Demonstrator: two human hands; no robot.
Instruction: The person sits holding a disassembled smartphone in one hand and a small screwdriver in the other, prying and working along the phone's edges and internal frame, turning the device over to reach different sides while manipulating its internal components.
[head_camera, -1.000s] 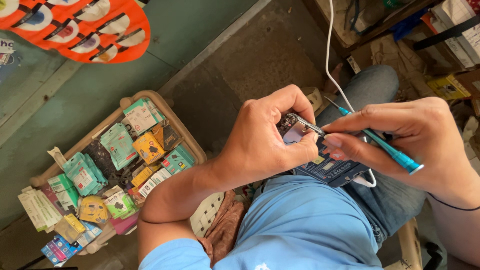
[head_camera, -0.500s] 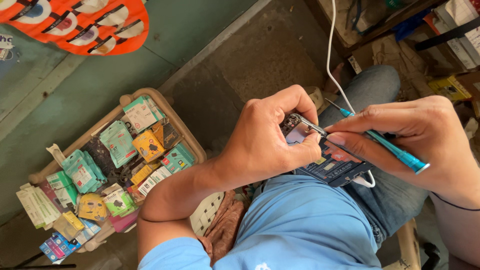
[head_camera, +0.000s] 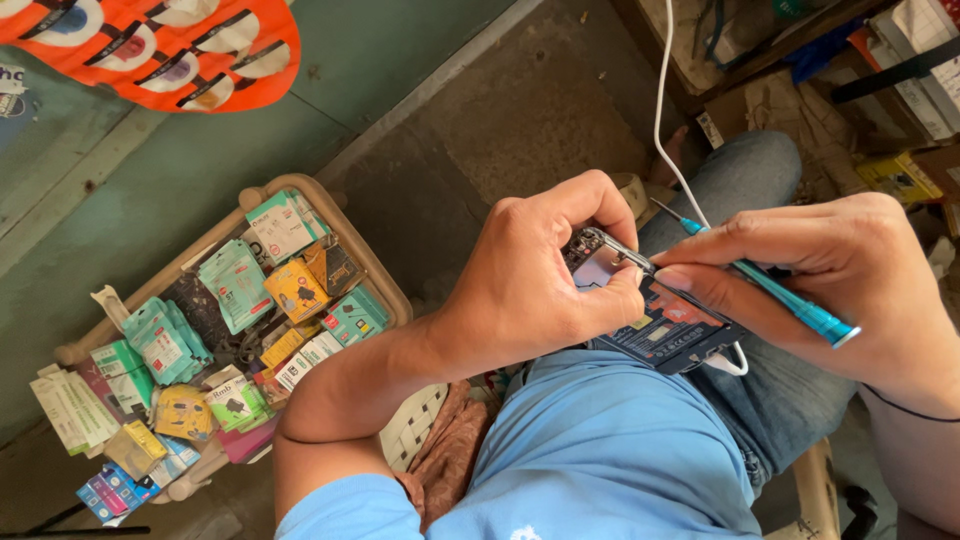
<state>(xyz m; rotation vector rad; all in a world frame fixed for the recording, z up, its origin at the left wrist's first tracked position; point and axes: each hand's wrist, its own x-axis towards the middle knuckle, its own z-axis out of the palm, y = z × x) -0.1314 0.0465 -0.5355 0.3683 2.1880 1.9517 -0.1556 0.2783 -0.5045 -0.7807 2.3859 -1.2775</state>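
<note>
Both grips closed — phone (head_camera: 655, 325), screwdriver (head_camera: 775, 295).

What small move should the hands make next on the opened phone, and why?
Probably lift the tweezers slightly to draw the small part clear of the phone. The right hand pinches them at the top corner while also holding a blue screwdriver; the left hand grips that corner, steadying it on the lap.

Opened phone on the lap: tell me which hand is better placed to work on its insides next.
Probably the right hand. It holds the blue screwdriver, and its fingertips already rest on the opened phone. The left hand is wrapped around the phone's top end, steadying it.
</note>
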